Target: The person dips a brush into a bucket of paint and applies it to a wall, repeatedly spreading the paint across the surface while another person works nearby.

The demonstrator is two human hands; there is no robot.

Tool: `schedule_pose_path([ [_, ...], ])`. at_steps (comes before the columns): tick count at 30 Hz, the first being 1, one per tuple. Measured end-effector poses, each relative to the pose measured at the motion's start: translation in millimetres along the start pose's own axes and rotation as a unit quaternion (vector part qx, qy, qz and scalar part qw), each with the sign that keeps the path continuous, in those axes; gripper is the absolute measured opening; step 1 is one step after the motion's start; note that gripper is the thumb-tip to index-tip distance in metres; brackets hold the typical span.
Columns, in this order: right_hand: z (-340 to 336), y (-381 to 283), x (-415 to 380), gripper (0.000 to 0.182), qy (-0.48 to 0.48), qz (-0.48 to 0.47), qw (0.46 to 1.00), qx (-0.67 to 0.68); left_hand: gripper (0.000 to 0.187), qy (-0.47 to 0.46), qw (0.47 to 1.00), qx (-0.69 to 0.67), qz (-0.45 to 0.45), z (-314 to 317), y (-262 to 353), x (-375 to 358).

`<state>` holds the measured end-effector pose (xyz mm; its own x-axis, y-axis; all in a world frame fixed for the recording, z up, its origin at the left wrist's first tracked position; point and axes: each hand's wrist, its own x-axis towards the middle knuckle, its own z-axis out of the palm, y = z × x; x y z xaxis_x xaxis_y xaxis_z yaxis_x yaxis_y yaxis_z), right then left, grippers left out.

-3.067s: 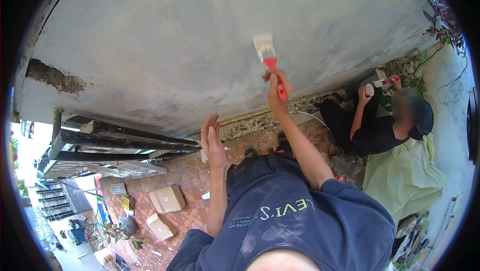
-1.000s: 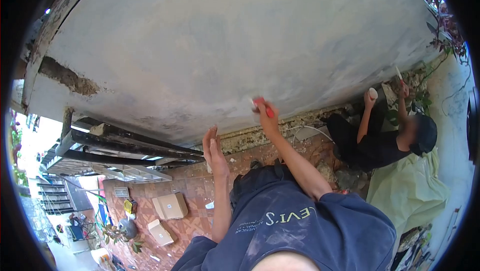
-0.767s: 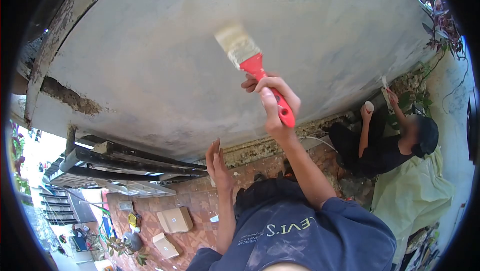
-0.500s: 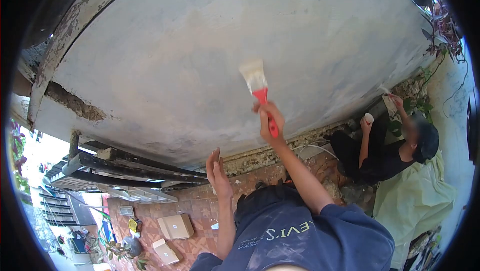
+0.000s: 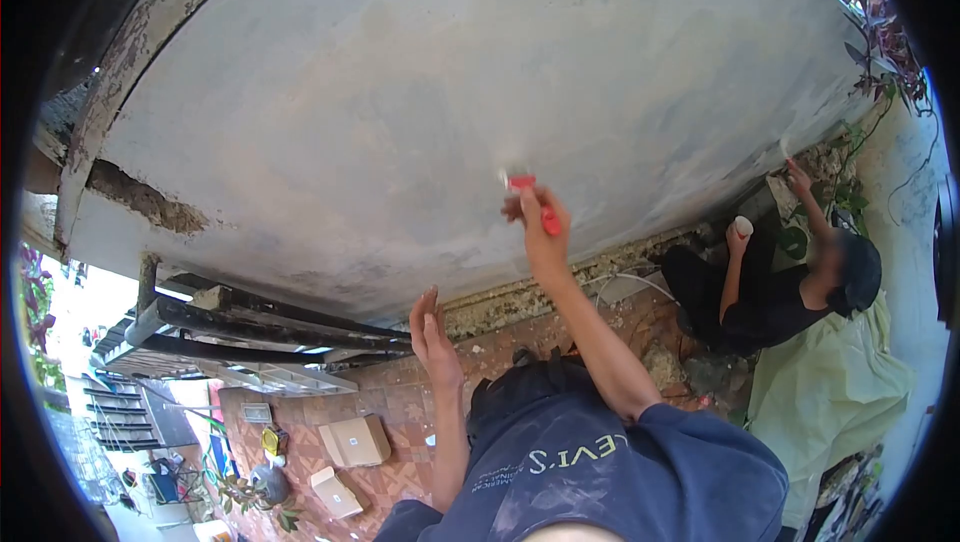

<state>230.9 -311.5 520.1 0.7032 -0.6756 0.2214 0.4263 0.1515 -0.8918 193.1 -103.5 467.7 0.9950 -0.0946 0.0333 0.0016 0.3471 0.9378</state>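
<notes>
My right hand (image 5: 543, 232) is closed round the red handle of a paintbrush (image 5: 550, 221). The brush looks foreshortened, and its pale bristles are blurred against the whitish, patchy wall (image 5: 380, 92). Below and to the left, my left hand (image 5: 434, 344) is raised with its fingers stretched out and holds nothing. It is near the foot of the wall, close to the end of some dark metal bars.
A co-worker (image 5: 790, 292) crouches at the right with a brush and a white cup (image 5: 743, 226). Dark metal bars (image 5: 260, 327) lie at left. Cardboard boxes (image 5: 355, 440) rest on the tiled floor, and a pale green sheet (image 5: 820, 382) is spread at right.
My right hand has tilted the paintbrush, and its bristles have moved down the wall. My left hand has shifted up slightly. The co-worker's brush has moved up and a little right.
</notes>
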Motion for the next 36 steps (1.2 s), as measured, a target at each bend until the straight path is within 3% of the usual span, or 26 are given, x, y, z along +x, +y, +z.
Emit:
schedule_pose_path([
  [2, 20, -66, 3, 0.016, -0.026, -0.031, 0.999, 0.006, 0.034, 0.001, 1.000, -0.005, 0.011, 0, -1, 1],
  [3, 25, -83, 0, 0.014, -0.053, -0.129, 0.990, 0.003, 0.034, 0.007, 1.000, -0.004, 0.006, -1, -2, -2],
  [4, 27, -89, 0, 0.013, -0.080, -0.230, 0.970, 0.001, 0.034, 0.003, 1.000, 0.000, 0.007, -2, -2, -2],
  [7, 26, -81, 9, 0.011, -0.081, -0.282, 0.956, -0.017, 0.034, 0.000, 1.000, 0.007, 0.006, 2, -1, -2],
  [10, 8, -7, 13, 0.010, -0.033, -0.231, 0.971, -0.053, 0.034, 0.002, 1.000, 0.006, 0.003, 0, 0, -7],
  [15, -47, 122, -56, 0.013, 0.004, -0.125, 0.979, -0.161, 0.034, 0.016, 1.000, -0.013, 0.001, -5, -3, -9],
  [17, -60, 148, -72, 0.015, 0.052, 0.133, 0.988, -0.066, 0.034, 0.021, 0.999, -0.026, 0.008, -5, 1, -7],
  [21, -54, 141, -59, 0.021, 0.050, 0.079, 0.994, -0.063, 0.034, 0.026, 1.000, -0.006, 0.011, -6, 3, -6],
  [27, 28, -36, -7, 0.018, -0.010, -0.002, 0.999, 0.046, 0.033, 0.014, 1.000, -0.016, 0.014, -6, 4, -6],
  [29, 31, -61, -11, 0.015, -0.066, -0.141, 0.987, 0.024, 0.038, 0.019, 1.000, -0.012, 0.015, -7, 3, -7],
  [30, 29, -58, -10, 0.015, -0.066, -0.138, 0.988, 0.023, 0.038, 0.021, 1.000, -0.011, 0.012, -7, 2, -8],
  [32, 24, -41, -3, 0.012, -0.089, -0.266, 0.959, -0.044, 0.037, 0.013, 1.000, -0.011, 0.016, -6, 1, -7],
  [36, -9, 53, -7, 0.012, -0.080, -0.199, 0.974, -0.065, 0.037, 0.016, 1.000, -0.013, 0.016, -8, 1, -8],
])
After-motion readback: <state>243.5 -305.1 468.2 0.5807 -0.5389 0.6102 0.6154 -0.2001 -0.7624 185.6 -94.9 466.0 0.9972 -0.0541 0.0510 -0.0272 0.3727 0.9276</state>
